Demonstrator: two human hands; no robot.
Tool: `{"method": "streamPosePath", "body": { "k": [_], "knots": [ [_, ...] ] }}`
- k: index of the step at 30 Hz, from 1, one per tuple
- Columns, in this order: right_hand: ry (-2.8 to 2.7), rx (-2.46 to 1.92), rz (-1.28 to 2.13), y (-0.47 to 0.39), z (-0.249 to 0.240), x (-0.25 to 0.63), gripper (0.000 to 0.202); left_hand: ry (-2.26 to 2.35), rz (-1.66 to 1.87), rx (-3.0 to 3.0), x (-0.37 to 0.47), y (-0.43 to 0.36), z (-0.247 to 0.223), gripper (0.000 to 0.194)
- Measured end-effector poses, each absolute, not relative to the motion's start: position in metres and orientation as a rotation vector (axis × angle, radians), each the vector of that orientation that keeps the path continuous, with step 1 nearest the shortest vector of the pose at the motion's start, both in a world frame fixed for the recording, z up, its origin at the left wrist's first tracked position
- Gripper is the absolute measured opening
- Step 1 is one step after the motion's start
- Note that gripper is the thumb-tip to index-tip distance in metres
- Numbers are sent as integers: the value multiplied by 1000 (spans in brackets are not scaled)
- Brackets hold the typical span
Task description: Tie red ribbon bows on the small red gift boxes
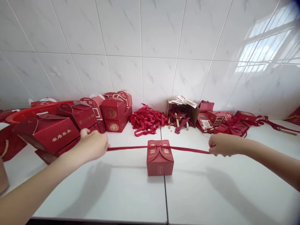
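Observation:
A small red gift box (160, 165) with curved top flaps and gold lettering stands upright on the white table, near the seam. Through its top runs a red ribbon (131, 147), stretched almost straight out to both sides. My left hand (93, 145) is closed on the ribbon's left end, level with the box top. On the other side, my right hand (226, 145) grips the right end with curled fingers. Both hands are held above the table, well apart from the box. The ribbon's ends are hidden inside the fists.
Folded red boxes (52, 131) and a red basin (35, 111) crowd the left. Along the tiled wall lie a heap of red ribbons (148, 118) and an open carton (195, 114) of tags. More red boxes (234, 125) and ribbons are at the right. The table (105, 200) has a dark seam.

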State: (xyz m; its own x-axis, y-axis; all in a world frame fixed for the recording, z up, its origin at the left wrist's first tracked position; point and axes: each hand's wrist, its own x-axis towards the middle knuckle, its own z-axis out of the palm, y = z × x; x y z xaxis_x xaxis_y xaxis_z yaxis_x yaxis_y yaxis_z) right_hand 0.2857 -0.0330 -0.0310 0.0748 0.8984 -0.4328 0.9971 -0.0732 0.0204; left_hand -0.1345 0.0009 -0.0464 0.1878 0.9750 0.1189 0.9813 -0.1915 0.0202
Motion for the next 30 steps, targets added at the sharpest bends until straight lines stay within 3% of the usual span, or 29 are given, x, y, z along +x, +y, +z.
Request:
{"method": "streamPosePath", "body": {
  "k": [3,6,11,18,22,26,30],
  "knots": [
    [2055,1993,-369,-32,-47,280,19,-2062,85,-2502,-129,1,-60,28],
    [2376,2052,-173,-24,-57,260,37,-2028,-350,-2627,-99,-5,-65,26],
    [2798,1902,-503,-14,-72,216,51,-2041,-925,-2885,-49,-10,-80,33],
    [2756,2046,-1135,-10,-104,187,44,-2225,-1350,-3043,-26,-5,-106,41],
    [2570,2122,-1479,-5,-98,193,47,-2421,-1363,-3098,-26,-6,-102,40],
    [2417,2044,-1816,-4,-82,209,54,-2127,-1315,-3194,-31,-6,-95,35],
    [2528,1744,-1824,-10,-68,230,44,-2149,-1147,-3099,-46,0,-89,29]
  ]
}}
